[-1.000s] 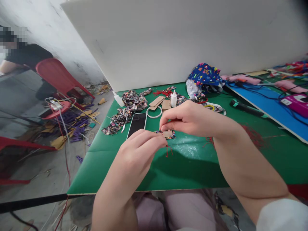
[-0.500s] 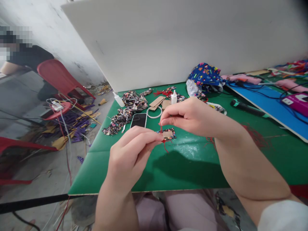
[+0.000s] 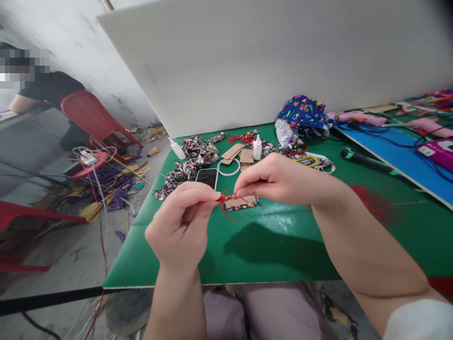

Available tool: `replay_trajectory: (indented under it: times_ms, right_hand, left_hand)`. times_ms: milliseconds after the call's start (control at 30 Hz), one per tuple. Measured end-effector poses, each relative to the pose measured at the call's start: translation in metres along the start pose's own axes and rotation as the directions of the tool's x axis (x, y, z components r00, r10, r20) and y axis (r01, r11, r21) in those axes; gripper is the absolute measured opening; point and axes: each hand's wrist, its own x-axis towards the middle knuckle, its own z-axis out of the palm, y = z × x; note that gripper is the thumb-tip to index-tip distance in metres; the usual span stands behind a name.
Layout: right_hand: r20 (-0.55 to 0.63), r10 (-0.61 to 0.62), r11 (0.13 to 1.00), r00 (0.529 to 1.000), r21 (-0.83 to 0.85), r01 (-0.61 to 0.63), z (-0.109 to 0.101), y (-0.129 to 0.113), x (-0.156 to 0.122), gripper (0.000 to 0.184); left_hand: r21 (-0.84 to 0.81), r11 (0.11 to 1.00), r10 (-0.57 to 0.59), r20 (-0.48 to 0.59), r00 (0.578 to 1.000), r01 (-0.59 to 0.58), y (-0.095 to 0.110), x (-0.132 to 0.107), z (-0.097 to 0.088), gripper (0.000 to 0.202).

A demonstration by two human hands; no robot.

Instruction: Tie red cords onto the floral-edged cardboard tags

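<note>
My left hand (image 3: 186, 215) pinches a bunch of red thread (image 3: 223, 198) between thumb and forefinger. Just to its right, my right hand (image 3: 272, 182) is closed in a pinch on a strand of the same red thread. Loose red ends dangle between and below the fingertips. Beneath them lies a cardboard piece edged with floral fabric (image 3: 244, 204), partly covered by my hands. Behind my left hand a phone (image 3: 208, 177) rests on the green table, with a white ring (image 3: 228, 167) beside it.
Crumpled floral fabric (image 3: 198, 151), glue bottles (image 3: 257, 148) and cardboard pieces (image 3: 232, 153) lie farther back. To the right are a red thread pile (image 3: 371, 203), a black-handled tool (image 3: 370, 161) and a blue board (image 3: 392, 146). A person (image 3: 53, 89) sits at the far left.
My left hand has moved slightly left and turned, with the red thread in its pinch. My right hand has come down beside it, and more of the fabric-edged cardboard shows.
</note>
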Motion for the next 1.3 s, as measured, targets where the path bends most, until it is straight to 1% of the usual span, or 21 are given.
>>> replay_trajectory:
  times_ms: [100,167,233,333,500,600,700,833,900,1000,1067,1100,1133,1200,1233,1300]
  right_hand:
    - [-0.019,-0.003,1.0,1.0,0.0,0.003,-0.004,-0.001,-0.002,0.019]
    - [-0.041,-0.01,1.0,0.999,-0.013,0.009,-0.006,-0.001,-0.004,0.02]
    - [-0.093,-0.013,1.0,0.996,-0.023,0.011,-0.008,-0.001,-0.005,0.021]
    - [-0.177,-0.004,0.999,0.984,-0.037,-0.002,-0.009,0.0,-0.008,0.021]
    - [-0.261,-0.007,0.993,0.965,-0.119,-0.025,-0.007,-0.004,-0.01,0.024]
    - [-0.274,-0.01,0.983,0.962,-0.179,-0.04,-0.004,-0.008,-0.009,0.024]
    - [-0.299,-0.009,0.972,0.954,-0.226,-0.061,0.0,-0.013,-0.008,0.022]
    - [-0.315,-0.027,0.961,0.949,-0.269,-0.062,0.007,-0.019,-0.005,0.021]
    - [-0.319,-0.03,0.953,0.947,-0.296,-0.069,0.011,-0.021,-0.003,0.022]
    - [-0.347,-0.019,0.948,0.938,-0.305,-0.094,0.019,-0.023,0.001,0.022]
    - [-0.371,-0.001,0.953,0.929,-0.282,-0.112,0.027,-0.024,0.003,0.021]
    - [-0.384,0.007,0.956,0.923,-0.269,-0.119,0.03,-0.024,0.004,0.02]
    - [-0.395,0.012,0.958,0.919,-0.258,-0.124,0.034,-0.025,0.005,0.02]
    - [-0.417,0.012,0.963,0.909,-0.239,-0.123,0.04,-0.025,0.006,0.022]
    - [-0.423,0.01,0.966,0.906,-0.232,-0.119,0.042,-0.026,0.006,0.024]
    - [-0.429,0.003,0.968,0.903,-0.225,-0.11,0.045,-0.026,0.007,0.027]
  left_hand:
    - [0.052,0.999,0.002,-0.031,1.0,0.0,-0.001,0.0,0.0,0.014]
    - [0.088,0.996,0.001,-0.013,1.0,0.0,0.0,0.0,-0.001,0.014]
    - [0.111,0.994,-0.006,0.039,0.999,0.001,0.0,-0.001,-0.003,0.014]
    - [0.127,0.992,-0.016,0.151,0.988,-0.004,0.0,0.0,-0.006,0.015]
    - [0.245,0.965,0.016,0.3,0.954,-0.093,-0.001,0.0,-0.01,0.015]
    - [0.307,0.943,0.017,0.345,0.938,-0.13,-0.002,-0.001,-0.008,0.014]
    - [0.373,0.915,0.02,0.344,0.939,-0.156,-0.002,-0.002,-0.006,0.013]
    - [0.462,0.869,0.028,0.31,0.95,-0.176,-0.005,-0.004,-0.001,0.013]
    - [0.496,0.85,0.036,0.276,0.961,-0.174,-0.007,-0.005,0.001,0.011]
    - [0.527,0.839,0.03,0.201,0.979,-0.134,-0.01,-0.007,0.006,0.009]
    - [0.507,0.861,-0.034,0.117,0.993,-0.031,-0.012,-0.009,0.008,0.008]
    - [0.47,0.881,-0.092,0.064,0.994,0.052,-0.013,-0.01,0.01,0.009]
    - [0.413,0.899,-0.165,0.01,0.986,0.147,-0.014,-0.01,0.011,0.009]
    - [0.244,0.917,-0.303,-0.087,0.949,0.315,-0.014,-0.011,0.012,0.01]
    - [0.155,0.916,-0.353,-0.124,0.927,0.369,-0.015,-0.011,0.013,0.009]
    - [0.002,0.907,-0.414,-0.173,0.894,0.42,-0.016,-0.009,0.014,0.009]
